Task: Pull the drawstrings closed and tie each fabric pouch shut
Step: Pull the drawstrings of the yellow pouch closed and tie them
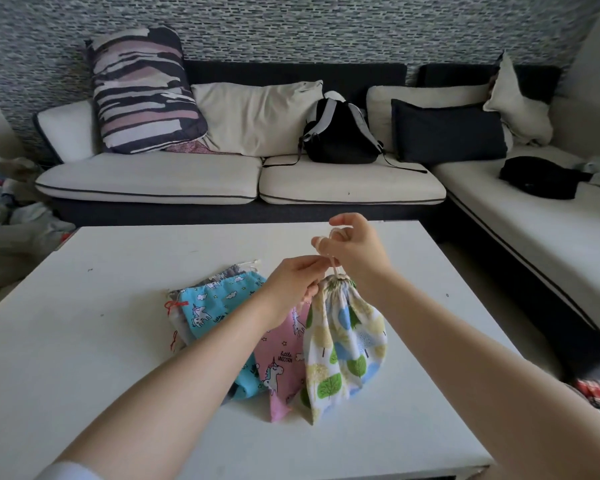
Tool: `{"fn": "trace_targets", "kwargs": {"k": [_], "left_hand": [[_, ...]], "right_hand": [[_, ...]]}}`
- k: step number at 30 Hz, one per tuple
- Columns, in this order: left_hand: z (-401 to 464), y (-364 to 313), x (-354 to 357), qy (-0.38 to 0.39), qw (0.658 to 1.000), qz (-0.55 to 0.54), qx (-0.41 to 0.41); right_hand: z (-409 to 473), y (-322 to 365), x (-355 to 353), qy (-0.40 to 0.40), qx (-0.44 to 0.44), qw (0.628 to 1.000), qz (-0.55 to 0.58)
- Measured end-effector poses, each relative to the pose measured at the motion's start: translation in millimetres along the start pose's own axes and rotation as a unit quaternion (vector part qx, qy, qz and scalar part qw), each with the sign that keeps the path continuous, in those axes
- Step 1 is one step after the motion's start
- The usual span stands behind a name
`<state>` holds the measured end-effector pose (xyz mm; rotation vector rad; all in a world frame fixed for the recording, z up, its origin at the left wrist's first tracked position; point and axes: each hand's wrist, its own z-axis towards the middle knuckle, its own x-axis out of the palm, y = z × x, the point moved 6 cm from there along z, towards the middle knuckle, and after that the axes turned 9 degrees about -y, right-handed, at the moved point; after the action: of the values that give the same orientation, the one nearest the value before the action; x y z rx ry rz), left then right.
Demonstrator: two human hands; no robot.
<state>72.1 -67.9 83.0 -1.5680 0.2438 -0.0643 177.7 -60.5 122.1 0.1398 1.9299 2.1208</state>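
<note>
- the sofa (243, 178) with cushions and a black backpack (340, 133) fills the room behind.
- the white table (84, 341) carries the pouches.
- the tree-print pouch (343, 344) hangs cinched over the table's middle, beside the pink pouch (281, 358) and blue pouch (219, 306).
- the left hand (291, 289) pinches the drawstring (335, 270); the right hand (357, 251) has it looped round curled fingers.
- risk: slack before the knot sets could let the neck reopen.
</note>
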Motion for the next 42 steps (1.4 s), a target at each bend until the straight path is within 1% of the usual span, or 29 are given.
{"fn": "trace_targets", "kwargs": {"k": [2,5,12,14,16,17,18,21,22,23,25,27,28,30,31,33,36,38,39,41,42], "left_hand": [[1,0,1,0.021,0.999,-0.041,-0.001],[2,0,0,0.013,1.0,-0.016,0.015],[-1,-1,7,0.064,0.998,-0.016,-0.01],[0,0,6,0.057,0.996,-0.057,-0.03],[4,4,0,0.029,0.991,-0.109,-0.067],[6,8,-3,0.013,0.989,-0.121,-0.082],[8,12,-5,-0.002,0.989,-0.119,-0.091],[9,22,-4,-0.03,0.992,-0.055,-0.107],[7,25,-3,-0.037,0.993,-0.029,-0.112],[6,27,-4,-0.043,0.993,0.003,-0.109],[5,24,-8,-0.054,0.991,0.081,-0.087],[4,16,-11,-0.058,0.983,0.165,-0.055],[3,11,-11,-0.054,0.975,0.213,-0.038],[-1,2,-5,-0.022,0.95,0.312,-0.009],[-3,-1,-1,-0.002,0.938,0.346,0.003],[-8,-2,3,0.029,0.925,0.378,0.023],[-15,-4,6,0.044,0.921,0.383,0.051],[-16,-7,5,0.027,0.938,0.342,0.053],[-14,-8,2,0.012,0.946,0.319,0.05],[-11,-6,-3,-0.008,0.954,0.298,0.045],[-10,-3,-6,-0.017,0.957,0.286,0.037]], "right_hand": [[0,4,-3,-0.004,0.015,1.0,0.018],[0,2,-6,-0.017,0.041,0.999,0.024],[-3,-1,-1,0.012,0.07,0.997,0.019],[1,-3,-4,0.001,0.088,0.994,0.062],[3,-7,-6,-0.02,0.122,0.984,0.128],[4,-11,-8,-0.038,0.132,0.981,0.135],[3,-15,-10,-0.059,0.137,0.982,0.117],[2,-26,-10,-0.103,0.12,0.987,-0.003],[-1,-26,-9,-0.113,0.117,0.987,-0.015],[-2,-24,-9,-0.118,0.113,0.987,-0.005],[-2,-15,-10,-0.111,0.091,0.988,0.055],[-1,-2,-7,-0.071,0.037,0.993,0.083],[-1,5,-3,-0.036,-0.004,0.998,0.059],[-5,13,11,0.041,-0.082,0.995,-0.029],[-7,14,18,0.069,-0.104,0.99,-0.073],[-10,14,27,0.096,-0.121,0.98,-0.126],[-15,16,33,0.113,-0.129,0.973,-0.152],[-17,14,33,0.122,-0.132,0.966,-0.187],[-16,11,32,0.118,-0.131,0.958,-0.225],[-13,5,26,0.103,-0.124,0.936,-0.313],[-13,2,23,0.105,-0.113,0.928,-0.338]]}}
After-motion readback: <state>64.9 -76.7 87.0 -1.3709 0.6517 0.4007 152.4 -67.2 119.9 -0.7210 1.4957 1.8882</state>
